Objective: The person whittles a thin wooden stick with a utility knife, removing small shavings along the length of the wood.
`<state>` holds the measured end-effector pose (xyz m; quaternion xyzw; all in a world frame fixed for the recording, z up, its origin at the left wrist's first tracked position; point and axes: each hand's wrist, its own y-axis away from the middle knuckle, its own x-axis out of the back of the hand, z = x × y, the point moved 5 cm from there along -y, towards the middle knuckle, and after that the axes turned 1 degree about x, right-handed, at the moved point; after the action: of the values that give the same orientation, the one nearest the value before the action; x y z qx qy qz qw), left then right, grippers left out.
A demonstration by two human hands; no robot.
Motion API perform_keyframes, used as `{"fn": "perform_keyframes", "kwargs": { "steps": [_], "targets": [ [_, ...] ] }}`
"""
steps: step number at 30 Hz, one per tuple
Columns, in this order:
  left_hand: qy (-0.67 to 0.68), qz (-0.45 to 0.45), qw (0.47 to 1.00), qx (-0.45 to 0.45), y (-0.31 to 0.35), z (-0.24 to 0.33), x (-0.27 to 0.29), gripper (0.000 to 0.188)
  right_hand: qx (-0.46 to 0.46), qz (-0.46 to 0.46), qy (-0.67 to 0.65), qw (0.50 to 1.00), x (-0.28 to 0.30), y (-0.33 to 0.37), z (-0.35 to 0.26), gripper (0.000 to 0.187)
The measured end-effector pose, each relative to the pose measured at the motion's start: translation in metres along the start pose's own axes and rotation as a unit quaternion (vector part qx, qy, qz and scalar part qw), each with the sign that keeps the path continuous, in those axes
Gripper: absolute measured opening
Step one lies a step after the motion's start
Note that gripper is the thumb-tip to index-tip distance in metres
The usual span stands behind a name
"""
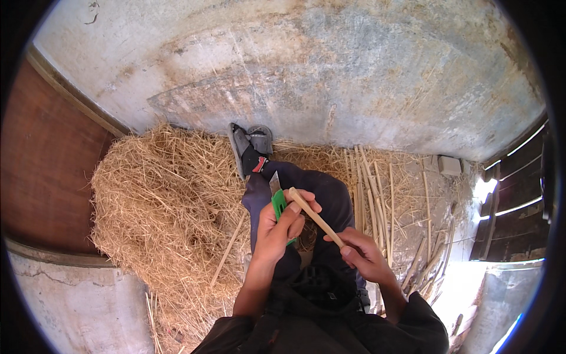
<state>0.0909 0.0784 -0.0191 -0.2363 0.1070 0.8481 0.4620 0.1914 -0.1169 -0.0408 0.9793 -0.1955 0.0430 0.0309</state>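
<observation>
A green utility knife [279,205] is gripped in my left hand [283,225], its metal blade out and pointing up and away from me. My right hand [364,255] is closed on the near end of a pale wooden stick [318,219], perhaps bamboo. The stick slants up to the left, and its far end lies against the fingers of my left hand, beside the knife. Both hands are above my legs in dark trousers [321,186]. The palm side of my left hand is partly hidden.
A big heap of straw [171,200] covers the floor on the left. Long thin sticks [371,194] lie to the right, with more pieces [427,259] nearer. A stained wall [330,76] rises ahead, my sandalled foot [250,144] close to it. A block [450,166] sits by the right corner.
</observation>
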Motion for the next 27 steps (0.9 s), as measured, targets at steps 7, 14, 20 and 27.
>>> {"fn": "perform_keyframes", "kwargs": {
  "steps": [7,14,20,27],
  "targets": [
    [-0.133,0.035,0.990,-0.023,0.007,0.009,0.003,0.032,0.071,0.075,0.049,0.993,0.007,0.000,0.002,0.032],
    [-0.190,0.013,0.979,-0.072,0.010,0.013,0.011,0.033,-0.015,0.092,-0.017,0.996,0.006,0.005,0.013,0.034],
    [-0.191,0.021,0.980,-0.045,0.003,0.005,-0.007,0.035,0.036,0.109,0.101,0.988,0.003,-0.001,-0.008,0.040],
    [-0.088,0.031,0.996,0.008,0.005,0.009,0.006,0.035,-0.013,0.022,0.039,0.999,-0.003,-0.005,0.002,0.069]
  ]
}}
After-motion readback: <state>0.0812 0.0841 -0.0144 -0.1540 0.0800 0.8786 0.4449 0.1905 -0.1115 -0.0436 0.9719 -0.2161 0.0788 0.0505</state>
